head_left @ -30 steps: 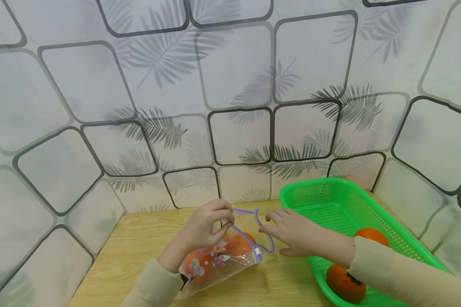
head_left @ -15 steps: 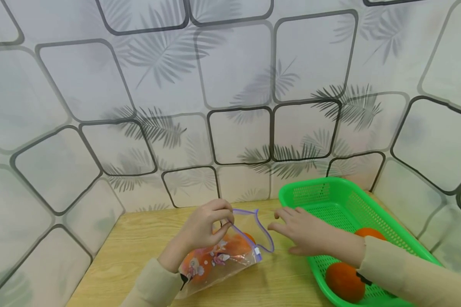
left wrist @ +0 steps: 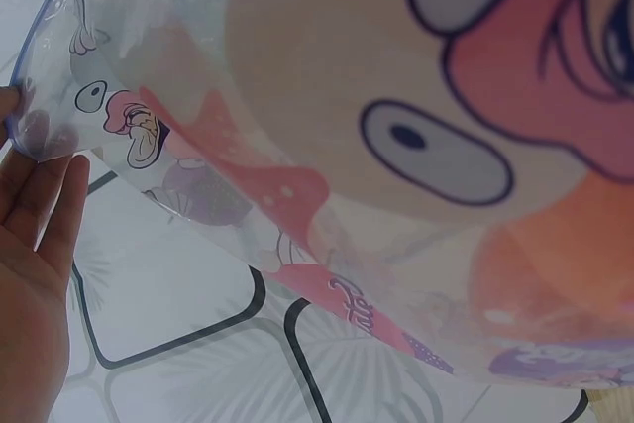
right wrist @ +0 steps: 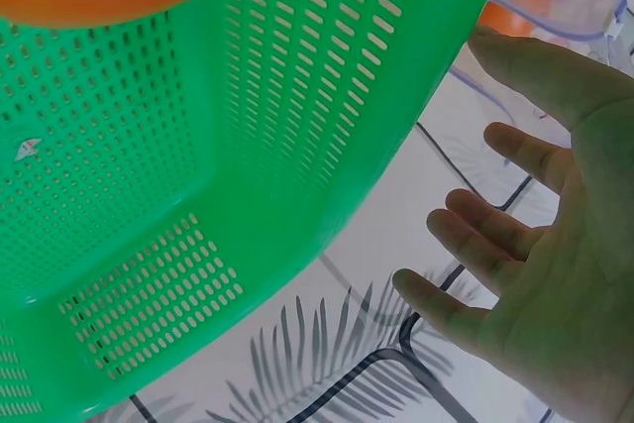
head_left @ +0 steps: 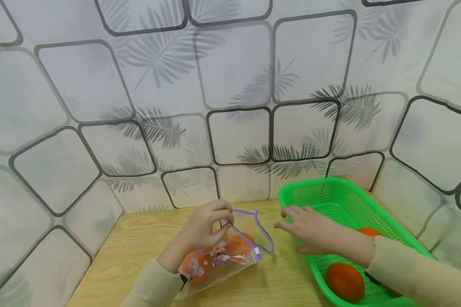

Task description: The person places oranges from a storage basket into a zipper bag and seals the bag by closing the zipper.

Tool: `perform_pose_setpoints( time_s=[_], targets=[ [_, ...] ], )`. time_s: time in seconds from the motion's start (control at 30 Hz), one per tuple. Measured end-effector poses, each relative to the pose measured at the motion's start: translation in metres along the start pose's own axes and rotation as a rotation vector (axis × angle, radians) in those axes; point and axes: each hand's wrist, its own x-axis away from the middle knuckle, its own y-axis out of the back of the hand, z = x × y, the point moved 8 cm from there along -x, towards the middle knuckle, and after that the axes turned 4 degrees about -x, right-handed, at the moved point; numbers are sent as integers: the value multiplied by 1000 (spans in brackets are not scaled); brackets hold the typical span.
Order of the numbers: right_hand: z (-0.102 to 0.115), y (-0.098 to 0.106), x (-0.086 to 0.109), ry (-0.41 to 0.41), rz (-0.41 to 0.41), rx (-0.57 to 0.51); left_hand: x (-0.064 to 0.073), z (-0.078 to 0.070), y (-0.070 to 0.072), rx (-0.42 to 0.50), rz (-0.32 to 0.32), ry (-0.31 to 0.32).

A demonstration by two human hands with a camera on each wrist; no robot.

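Note:
A clear zip bag (head_left: 230, 273) with a purple seal and cartoon prints lies on the table, its mouth spread apart toward the right. Round orange fruits (head_left: 199, 262) show through its plastic. My left hand (head_left: 205, 226) pinches the bag's rim between thumb and fingers; the left wrist view shows those fingertips at the purple edge. My right hand (head_left: 315, 232) holds nothing, its fingers spread above the left rim of a green basket (head_left: 292, 192). In the basket's near end lies an orange fruit (head_left: 345, 282), and a second one (head_left: 370, 232) is partly hidden behind my right forearm.
The wooden table (head_left: 138, 238) runs back to a patterned wall covering (head_left: 238, 136) that also closes in both sides. The green basket takes up the table's right side, close to the right wall.
My right hand has drawn away from the bag's mouth to the right, over the basket's rim. The left hand and the bag have stayed where they were.

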Motion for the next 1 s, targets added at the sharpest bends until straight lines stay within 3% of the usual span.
perform_pose_setpoints(
  time_s=[1.0],
  targets=[
    [-23, 4, 32, -15, -51, -8, -1, 2, -2, 9, 30, 29]
  ],
)
